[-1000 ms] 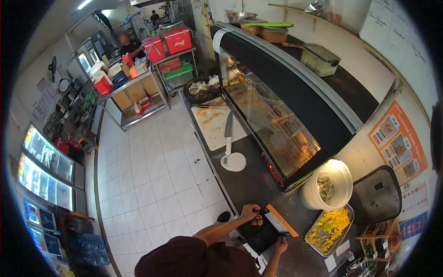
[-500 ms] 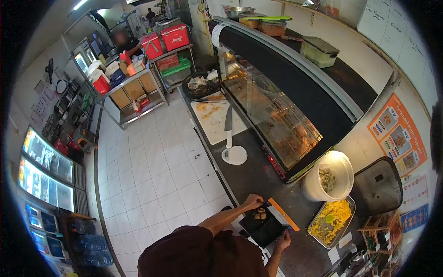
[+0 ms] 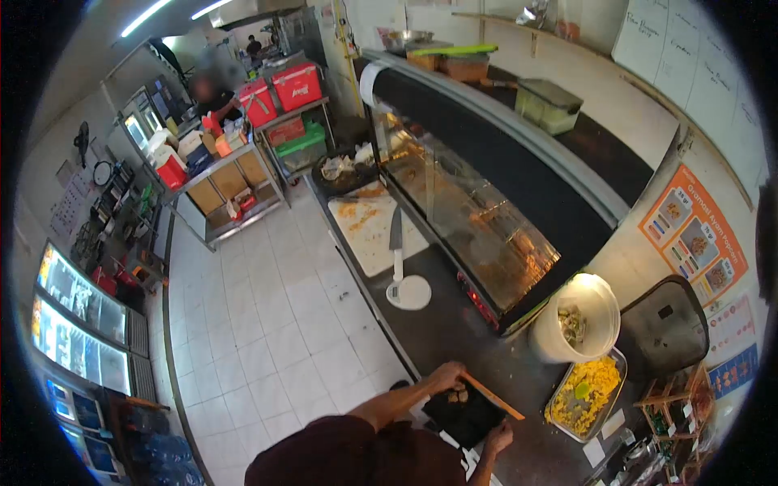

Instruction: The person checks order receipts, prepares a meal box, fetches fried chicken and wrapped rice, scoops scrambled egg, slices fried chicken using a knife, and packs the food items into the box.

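Note:
A black food box (image 3: 462, 425) with an orange edge strip (image 3: 493, 396) lies at the counter's near side, in front of my body. Several small brown food pieces (image 3: 459, 394) rest inside it near its far-left corner. My left hand (image 3: 447, 377) is closed at the far end of the orange strip, fingers bent over the box's edge. At the strip's near end, my right hand (image 3: 500, 437) is closed on the box's right corner. My dark sleeve and torso cover the box's near-left side.
Right of the box is a metal tray (image 3: 553, 407) of yellow food, with a white bucket (image 3: 604, 324) behind it. A glass display warmer (image 3: 478, 211) borders the counter. A knife (image 3: 396, 235) lies across a cutting board (image 3: 369, 255), by a round white scale (image 3: 409, 293). Another person (image 3: 215, 101) stands far back.
The orange strip now appears narrower and more edge-on, with my left hand at its far end. My head view has tilted up slightly, so the room sits lower in the picture.

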The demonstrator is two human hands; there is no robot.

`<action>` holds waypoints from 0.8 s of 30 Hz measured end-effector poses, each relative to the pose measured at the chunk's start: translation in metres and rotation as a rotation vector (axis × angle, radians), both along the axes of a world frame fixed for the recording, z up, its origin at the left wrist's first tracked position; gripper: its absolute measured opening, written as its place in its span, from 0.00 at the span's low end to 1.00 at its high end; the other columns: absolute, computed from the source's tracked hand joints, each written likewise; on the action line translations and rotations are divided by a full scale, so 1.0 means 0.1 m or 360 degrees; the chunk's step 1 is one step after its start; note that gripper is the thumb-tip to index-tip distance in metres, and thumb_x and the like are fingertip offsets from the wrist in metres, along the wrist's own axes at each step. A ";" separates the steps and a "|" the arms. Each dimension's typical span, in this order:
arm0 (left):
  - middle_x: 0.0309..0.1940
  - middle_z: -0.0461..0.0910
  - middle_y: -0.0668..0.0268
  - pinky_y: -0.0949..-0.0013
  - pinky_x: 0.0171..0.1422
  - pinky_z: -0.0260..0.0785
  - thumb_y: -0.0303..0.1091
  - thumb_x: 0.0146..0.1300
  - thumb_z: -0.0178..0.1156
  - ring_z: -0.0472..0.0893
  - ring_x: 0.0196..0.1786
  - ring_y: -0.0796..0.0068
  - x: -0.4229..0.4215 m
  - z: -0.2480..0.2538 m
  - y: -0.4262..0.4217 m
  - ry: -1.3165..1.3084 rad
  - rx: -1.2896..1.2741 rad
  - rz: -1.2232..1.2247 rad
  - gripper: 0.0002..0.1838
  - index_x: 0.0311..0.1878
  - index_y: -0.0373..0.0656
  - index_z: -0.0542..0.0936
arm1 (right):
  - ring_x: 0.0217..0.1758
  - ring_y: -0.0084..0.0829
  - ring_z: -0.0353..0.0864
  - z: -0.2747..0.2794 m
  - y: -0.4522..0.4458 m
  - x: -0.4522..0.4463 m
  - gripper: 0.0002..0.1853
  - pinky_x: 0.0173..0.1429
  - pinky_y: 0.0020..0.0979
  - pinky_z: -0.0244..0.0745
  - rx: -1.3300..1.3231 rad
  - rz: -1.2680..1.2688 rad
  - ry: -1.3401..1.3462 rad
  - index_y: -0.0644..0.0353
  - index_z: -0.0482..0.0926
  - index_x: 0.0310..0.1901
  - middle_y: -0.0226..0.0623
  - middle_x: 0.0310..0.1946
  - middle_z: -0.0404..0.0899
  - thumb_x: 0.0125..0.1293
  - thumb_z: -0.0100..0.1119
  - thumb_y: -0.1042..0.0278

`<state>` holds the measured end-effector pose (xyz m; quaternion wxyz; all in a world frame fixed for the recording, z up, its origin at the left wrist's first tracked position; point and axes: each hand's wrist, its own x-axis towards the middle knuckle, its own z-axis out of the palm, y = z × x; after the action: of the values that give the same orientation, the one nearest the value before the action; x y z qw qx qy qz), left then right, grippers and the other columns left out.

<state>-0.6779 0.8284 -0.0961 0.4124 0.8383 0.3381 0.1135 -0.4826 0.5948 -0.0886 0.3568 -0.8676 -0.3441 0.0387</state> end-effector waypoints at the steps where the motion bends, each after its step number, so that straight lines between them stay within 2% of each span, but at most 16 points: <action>1: 0.45 0.77 0.50 0.54 0.57 0.71 0.24 0.54 0.63 0.77 0.51 0.47 -0.02 0.01 -0.05 -0.0112 -0.0039 0.0111 0.16 0.48 0.35 0.78 | 0.21 0.39 0.74 0.03 -0.03 -0.02 0.18 0.25 0.42 0.67 0.0033 0.0050 0.0126 0.70 0.83 0.35 0.46 0.19 0.77 0.73 0.50 0.64; 2: 0.46 0.77 0.51 0.54 0.57 0.72 0.25 0.54 0.64 0.78 0.51 0.47 -0.03 0.07 -0.15 -0.0346 0.0174 0.0285 0.18 0.50 0.35 0.78 | 0.18 0.35 0.67 -0.33 -0.09 0.10 0.21 0.24 0.40 0.60 -0.0051 -0.0030 0.0115 0.69 0.82 0.33 0.41 0.16 0.73 0.75 0.49 0.59; 4: 0.46 0.77 0.51 0.53 0.54 0.74 0.25 0.54 0.64 0.79 0.48 0.47 0.01 0.11 -0.21 -0.0101 0.0133 0.0506 0.18 0.50 0.34 0.79 | 0.18 0.35 0.65 -0.12 -0.05 0.02 0.23 0.25 0.38 0.62 -0.0397 -0.0246 0.0340 0.69 0.84 0.34 0.41 0.15 0.70 0.76 0.48 0.57; 7: 0.42 0.79 0.52 0.53 0.48 0.74 0.25 0.54 0.63 0.80 0.44 0.48 0.02 -0.09 -0.21 -0.0056 0.0204 0.0420 0.16 0.48 0.34 0.80 | 0.18 0.39 0.72 -0.33 -0.08 -0.06 0.25 0.25 0.44 0.63 0.0076 -0.0274 0.0219 0.69 0.85 0.39 0.46 0.15 0.73 0.75 0.48 0.52; 8: 0.40 0.79 0.52 0.53 0.47 0.74 0.24 0.53 0.63 0.80 0.42 0.49 0.00 0.00 -0.15 -0.0047 0.0077 0.0405 0.15 0.46 0.34 0.80 | 0.22 0.41 0.74 -0.30 -0.07 -0.08 0.24 0.28 0.43 0.66 0.0244 -0.0120 0.0227 0.69 0.84 0.42 0.48 0.20 0.75 0.76 0.47 0.54; 10: 0.35 0.80 0.53 0.54 0.43 0.73 0.23 0.52 0.63 0.81 0.39 0.51 -0.04 0.36 -0.18 -0.0026 -0.0253 0.0376 0.13 0.43 0.34 0.81 | 0.30 0.44 0.79 0.20 -0.09 -0.23 0.22 0.35 0.42 0.73 0.0502 0.0181 0.0255 0.70 0.82 0.47 0.50 0.30 0.80 0.77 0.46 0.57; 11: 0.34 0.80 0.53 0.54 0.42 0.73 0.23 0.51 0.63 0.81 0.38 0.51 -0.03 0.20 -0.38 -0.0119 -0.0092 0.0362 0.13 0.41 0.34 0.81 | 0.34 0.45 0.80 0.22 -0.25 -0.20 0.22 0.37 0.42 0.74 0.0211 0.0140 0.0227 0.70 0.81 0.48 0.51 0.33 0.81 0.77 0.45 0.56; 13: 0.30 0.80 0.54 0.54 0.39 0.72 0.22 0.48 0.64 0.81 0.36 0.52 -0.04 -0.06 -0.09 -0.0314 0.0374 0.0307 0.11 0.38 0.34 0.80 | 0.40 0.47 0.82 0.11 0.01 -0.14 0.23 0.42 0.43 0.76 -0.0226 0.0053 0.0163 0.69 0.79 0.51 0.52 0.41 0.82 0.77 0.43 0.54; 16: 0.29 0.79 0.52 0.54 0.38 0.72 0.20 0.45 0.65 0.81 0.34 0.53 -0.05 0.13 -0.03 -0.0195 0.0058 0.0240 0.11 0.35 0.34 0.79 | 0.46 0.48 0.82 0.19 0.07 -0.17 0.24 0.49 0.42 0.76 -0.0266 0.0312 0.0200 0.67 0.77 0.57 0.52 0.48 0.81 0.76 0.43 0.54; 17: 0.30 0.80 0.52 0.54 0.39 0.72 0.20 0.45 0.65 0.80 0.34 0.53 -0.06 0.10 0.04 -0.0006 0.0129 0.0073 0.14 0.38 0.33 0.80 | 0.50 0.48 0.80 0.02 0.03 -0.12 0.24 0.54 0.42 0.76 -0.0240 0.0467 -0.0009 0.65 0.74 0.62 0.52 0.55 0.77 0.76 0.43 0.55; 18: 0.30 0.79 0.52 0.55 0.38 0.72 0.21 0.47 0.66 0.80 0.33 0.55 -0.05 0.05 0.07 -0.0028 0.0162 0.0069 0.14 0.40 0.34 0.80 | 0.46 0.50 0.80 -0.17 0.05 -0.09 0.23 0.50 0.43 0.75 -0.0167 0.0357 -0.0145 0.67 0.76 0.58 0.53 0.49 0.77 0.74 0.47 0.57; 20: 0.31 0.79 0.54 0.57 0.38 0.72 0.23 0.51 0.68 0.79 0.32 0.60 -0.07 -0.02 0.05 -0.0060 0.0207 0.0053 0.14 0.42 0.34 0.80 | 0.39 0.53 0.80 -0.19 0.09 -0.18 0.20 0.43 0.47 0.74 -0.0041 0.0131 -0.0400 0.72 0.80 0.52 0.56 0.38 0.77 0.70 0.54 0.61; 21: 0.32 0.79 0.54 0.57 0.38 0.72 0.20 0.51 0.65 0.80 0.33 0.61 -0.08 -0.05 0.04 -0.0031 0.0302 0.0030 0.14 0.43 0.34 0.80 | 0.41 0.53 0.80 -0.19 0.08 -0.20 0.21 0.45 0.47 0.74 -0.0116 0.0098 -0.0310 0.70 0.78 0.54 0.55 0.40 0.78 0.70 0.54 0.60; 24: 0.33 0.79 0.53 0.59 0.39 0.73 0.19 0.51 0.64 0.80 0.35 0.60 -0.11 0.16 -0.01 -0.0049 0.0077 0.0079 0.16 0.46 0.32 0.80 | 0.49 0.54 0.81 -0.03 0.13 -0.28 0.23 0.51 0.47 0.75 -0.0324 -0.0012 -0.0046 0.66 0.74 0.60 0.53 0.46 0.80 0.70 0.53 0.58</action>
<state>-0.6892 0.8277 -0.0799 0.3942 0.8375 0.3496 0.1447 -0.5103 0.6076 -0.0913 0.2621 -0.9011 -0.3402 0.0596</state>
